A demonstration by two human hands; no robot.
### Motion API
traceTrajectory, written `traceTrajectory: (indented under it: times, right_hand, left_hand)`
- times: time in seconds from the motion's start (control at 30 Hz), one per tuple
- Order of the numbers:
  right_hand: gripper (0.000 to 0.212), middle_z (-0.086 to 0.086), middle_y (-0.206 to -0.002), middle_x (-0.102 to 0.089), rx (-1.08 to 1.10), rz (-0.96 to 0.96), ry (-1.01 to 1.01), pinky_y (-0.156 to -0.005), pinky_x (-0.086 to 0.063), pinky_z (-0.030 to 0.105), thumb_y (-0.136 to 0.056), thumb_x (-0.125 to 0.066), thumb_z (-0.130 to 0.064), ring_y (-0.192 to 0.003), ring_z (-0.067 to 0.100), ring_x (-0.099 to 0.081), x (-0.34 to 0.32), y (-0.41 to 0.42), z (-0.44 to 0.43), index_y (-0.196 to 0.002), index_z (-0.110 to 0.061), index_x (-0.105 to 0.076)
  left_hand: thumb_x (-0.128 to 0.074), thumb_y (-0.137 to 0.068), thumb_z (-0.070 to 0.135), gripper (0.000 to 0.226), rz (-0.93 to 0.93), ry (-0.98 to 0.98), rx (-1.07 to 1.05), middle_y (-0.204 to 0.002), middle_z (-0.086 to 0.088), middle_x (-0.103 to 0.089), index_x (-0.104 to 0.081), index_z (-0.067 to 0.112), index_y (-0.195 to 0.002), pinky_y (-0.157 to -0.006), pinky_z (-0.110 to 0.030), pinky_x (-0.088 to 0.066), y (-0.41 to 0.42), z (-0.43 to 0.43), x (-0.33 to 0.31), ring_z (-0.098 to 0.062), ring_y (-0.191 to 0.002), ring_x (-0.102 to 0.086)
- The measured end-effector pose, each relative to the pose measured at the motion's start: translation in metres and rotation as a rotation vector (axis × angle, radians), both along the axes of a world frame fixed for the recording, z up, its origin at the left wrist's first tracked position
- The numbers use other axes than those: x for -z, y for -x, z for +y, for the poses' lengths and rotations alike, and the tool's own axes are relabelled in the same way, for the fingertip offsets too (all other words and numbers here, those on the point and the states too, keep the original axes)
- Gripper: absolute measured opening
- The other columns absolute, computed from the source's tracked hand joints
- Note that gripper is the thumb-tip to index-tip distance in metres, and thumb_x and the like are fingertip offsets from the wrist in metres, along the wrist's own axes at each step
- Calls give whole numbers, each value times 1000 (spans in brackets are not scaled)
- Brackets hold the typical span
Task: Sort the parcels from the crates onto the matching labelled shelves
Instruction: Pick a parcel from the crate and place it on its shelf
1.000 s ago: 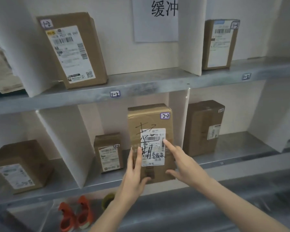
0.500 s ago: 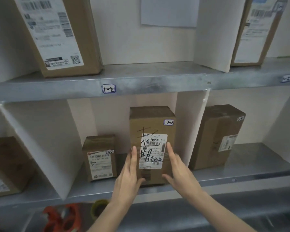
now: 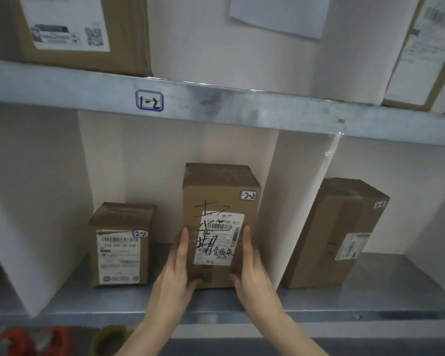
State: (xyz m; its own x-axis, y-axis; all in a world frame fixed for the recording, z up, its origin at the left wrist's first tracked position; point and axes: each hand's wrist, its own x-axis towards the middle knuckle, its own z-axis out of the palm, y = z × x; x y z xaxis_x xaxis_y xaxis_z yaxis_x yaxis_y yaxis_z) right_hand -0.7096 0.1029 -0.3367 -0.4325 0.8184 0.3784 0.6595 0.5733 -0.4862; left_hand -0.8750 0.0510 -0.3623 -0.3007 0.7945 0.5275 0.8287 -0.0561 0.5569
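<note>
Just right of the small brown cardboard box (image 3: 121,245), the tall brown cardboard parcel tagged 2-2 (image 3: 220,199) stands upright, left hand (image 3: 175,276) and right hand (image 3: 254,276) pressing straight-fingered on its lower sides, a sound hold for a stiff, probably light carton.

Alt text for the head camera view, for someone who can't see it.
The left hand and right hand press the sides of a tall parcel tagged 2-2, upright on a metal shelf. A smaller parcel, also tagged 2-2, stands left of it in the same bay; the shelf edge above reads 1-2.
</note>
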Motion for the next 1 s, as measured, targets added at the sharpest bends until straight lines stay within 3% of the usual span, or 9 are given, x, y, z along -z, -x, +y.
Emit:
traceTrajectory:
  times: [0.2,0.33,0.43,0.53,0.6,0.7,0.8,0.87,1.0]
  right_hand:
    - [118,1,-158,-9,28,5,-18,-108,-34,32,-90,-60,-7,-145,22,-19,-6,-3,-12,-130,-53,41]
    - [112,1,-158,-7,9,5,-26,-113,-25,28,-89,-61,-5,-147,20,-13,-29,-6,-28,-140,-51,27]
    - [101,1,-157,-9,20,1,-50,-114,-22,29,-91,-59,-8,-147,18,-9,-58,-3,-44,-145,-43,20]
    - [87,3,-157,-10,32,-31,-50,-113,-25,30,-94,-54,-10,-147,19,-8,-91,0,-67,-152,-30,9]
    - [86,3,-159,-8,38,-66,-22,-116,-22,33,-95,-54,-13,-147,19,-8,-113,-1,-83,-153,-28,8]
    - [84,1,-160,-14,40,-132,-32,-119,-22,33,-95,-57,-24,-147,16,-13,-149,-10,-105,-154,-26,3]
    - [79,-2,-154,-31,59,-143,13,-109,-36,34,-93,-59,-34,-137,17,-35,-188,-31,-125,-154,-28,-9]
    - [71,-2,-147,-42,61,-177,59,-103,-43,39,-93,-58,-39,-129,19,-46,-211,-53,-138,-151,-31,-18]
    - [62,1,-141,-48,116,-289,95,-99,-46,42,-92,-58,-43,-122,21,-51,-244,-115,-165,-146,-30,-30]
  left_hand:
    - [-93,-56,8,153,12,72,35,-147,-17,-45,23,48,-147,-62,-43,-58,0,-4,-7,-40,-100,-68]
    - [-95,-55,17,146,48,93,31,-145,-20,-45,11,39,-153,-58,-43,-59,4,-24,-28,-40,-96,-69]
    - [-91,-62,27,125,99,103,-18,-145,-23,-45,-6,27,-154,-77,-49,-58,14,-40,-52,-43,-113,-61]
    - [-78,-78,39,98,169,196,-19,-155,-18,-32,-21,16,-154,-105,-45,-43,24,-60,-90,-36,-133,-46]
    - [-68,-86,44,82,214,255,30,-157,-12,-29,-29,15,-152,-109,-43,-37,28,-74,-116,-31,-138,-41]
    - [-58,-91,50,65,348,304,152,-151,-1,-37,-40,19,-146,-106,-39,-39,32,-92,-160,-23,-134,-45]
    - [-47,-94,59,58,468,426,279,-144,12,-42,-38,31,-143,-102,-33,-42,27,-104,-206,-14,-130,-47]
    - [-45,-93,61,54,518,432,366,-140,16,-46,-40,35,-140,-102,-34,-43,12,-108,-233,-11,-128,-48]
    - [-51,-91,58,49,494,376,550,-129,13,-58,-49,34,-134,-98,-33,-47,-45,-107,-272,-5,-114,-56]
